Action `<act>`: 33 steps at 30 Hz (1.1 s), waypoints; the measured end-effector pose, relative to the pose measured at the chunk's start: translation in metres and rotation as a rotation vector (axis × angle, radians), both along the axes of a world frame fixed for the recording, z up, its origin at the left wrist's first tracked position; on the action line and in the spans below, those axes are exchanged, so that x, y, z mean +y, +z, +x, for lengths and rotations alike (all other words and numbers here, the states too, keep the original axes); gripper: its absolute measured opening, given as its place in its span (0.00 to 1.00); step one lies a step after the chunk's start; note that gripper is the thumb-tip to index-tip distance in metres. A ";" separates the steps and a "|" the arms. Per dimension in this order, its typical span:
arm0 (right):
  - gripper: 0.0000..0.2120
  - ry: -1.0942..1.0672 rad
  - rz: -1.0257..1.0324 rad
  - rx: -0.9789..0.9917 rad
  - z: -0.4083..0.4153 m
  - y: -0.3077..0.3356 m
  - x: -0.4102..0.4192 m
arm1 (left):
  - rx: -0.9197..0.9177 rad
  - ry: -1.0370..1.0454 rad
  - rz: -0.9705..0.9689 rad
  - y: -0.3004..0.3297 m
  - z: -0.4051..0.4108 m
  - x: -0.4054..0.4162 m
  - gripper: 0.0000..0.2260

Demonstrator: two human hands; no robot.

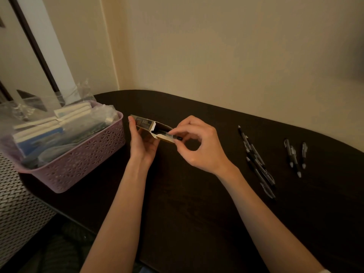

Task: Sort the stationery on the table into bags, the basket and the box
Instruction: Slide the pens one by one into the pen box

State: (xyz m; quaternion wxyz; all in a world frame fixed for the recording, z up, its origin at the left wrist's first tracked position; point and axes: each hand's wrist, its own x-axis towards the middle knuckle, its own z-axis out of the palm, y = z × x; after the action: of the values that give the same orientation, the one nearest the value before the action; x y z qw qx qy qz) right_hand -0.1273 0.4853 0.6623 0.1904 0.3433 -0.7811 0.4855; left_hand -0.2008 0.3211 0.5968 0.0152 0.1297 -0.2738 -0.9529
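- A small cardboard pen box (146, 126) is held clear of the dark table (197, 194) by the left hand (142, 143), fingers curled under and round its closed end; the open mouth is turned toward the right hand, evidently so that pens can be fed in lengthwise
- A black pen (171, 136) is pinched between thumb and fingertips of the right hand (199, 142) and lies across the open flap, one end already inside the box mouth; insertion is judged to be in progress, though withdrawal cannot be excluded from one view
- The inside of the box is in shadow; whether other pens are in it cannot be told
- A loose cluster of black pens (256, 160) lies on the table well to the right of the hands, with a smaller group of three pens (295, 154) further right; these are judged to be awaiting boxing, within reach of the right hand
- A lilac perforated plastic basket (82, 154) stands at the left edge of the table, just beside the left hand but not touching it
- The basket is filled above its rim with clear plastic bags (39, 107) holding white and blue stationery; single items cannot be identified
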 end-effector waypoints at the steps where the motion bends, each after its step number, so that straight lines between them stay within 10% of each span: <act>1: 0.08 0.006 -0.010 -0.020 0.001 0.001 0.001 | -0.003 0.001 -0.002 0.000 0.000 0.000 0.33; 11: 0.08 -0.227 0.249 0.310 -0.008 -0.009 0.007 | 0.020 -0.049 -0.040 -0.001 -0.001 0.001 0.30; 33: 0.08 -0.573 0.219 -0.098 -0.046 -0.021 0.029 | 0.009 -0.006 -0.038 -0.006 -0.005 -0.009 0.33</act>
State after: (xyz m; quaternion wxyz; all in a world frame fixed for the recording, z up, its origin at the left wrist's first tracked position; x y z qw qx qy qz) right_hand -0.1737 0.5146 0.6411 0.2436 0.1040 -0.9020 0.3408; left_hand -0.2062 0.3123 0.5903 0.0162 0.1243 -0.2922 -0.9481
